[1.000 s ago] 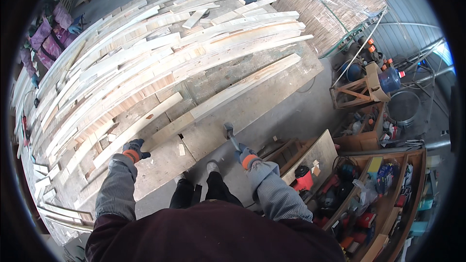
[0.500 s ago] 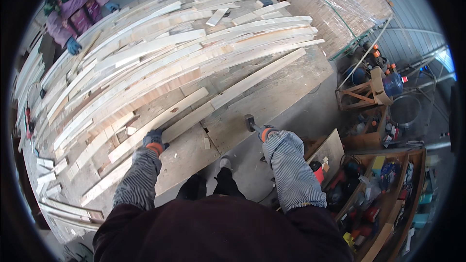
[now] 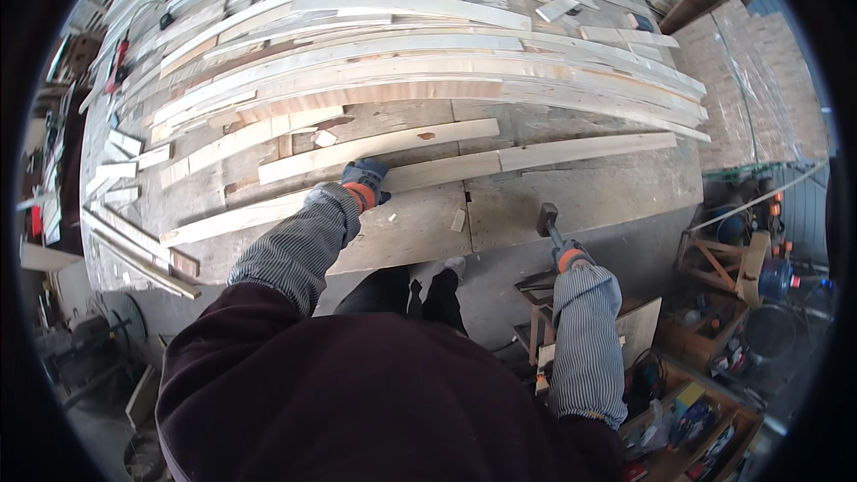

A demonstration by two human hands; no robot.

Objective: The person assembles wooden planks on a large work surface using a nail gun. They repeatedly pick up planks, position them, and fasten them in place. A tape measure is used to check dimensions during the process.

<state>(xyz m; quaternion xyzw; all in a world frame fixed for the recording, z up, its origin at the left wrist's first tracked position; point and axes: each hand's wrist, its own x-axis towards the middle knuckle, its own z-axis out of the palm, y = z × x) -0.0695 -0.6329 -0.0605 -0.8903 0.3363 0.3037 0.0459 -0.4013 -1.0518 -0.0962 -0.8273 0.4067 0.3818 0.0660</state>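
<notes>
My left hand (image 3: pixel 365 178), in a grey-blue work glove with an orange cuff, lies over a long pale wooden strip (image 3: pixel 446 170) near the front of the workbench. Its fingers reach the strip's far edge and its thumb the near edge. A shorter strip with a dark knot (image 3: pixel 393 145) lies just beyond it. Gloved in the same way, my right hand (image 3: pixel 571 258) grips a hammer (image 3: pixel 548 218) by the handle. The hammer's dark head is at the bench's front edge, apart from the strip. Striped sleeves cover both forearms.
Many wooden strips (image 3: pixel 411 9) cover the far side of the workbench (image 3: pixel 589 192). Short offcuts (image 3: pixel 116 170) lie at its left end. A wrapped stack of wood (image 3: pixel 741 80) stands at the right. Wooden tool bins (image 3: pixel 696 428) are at the lower right.
My view has turned left, so the bench runs more level across it and the co-worker is out of sight. My left hand stays on the strip; the right still holds the hammer.
</notes>
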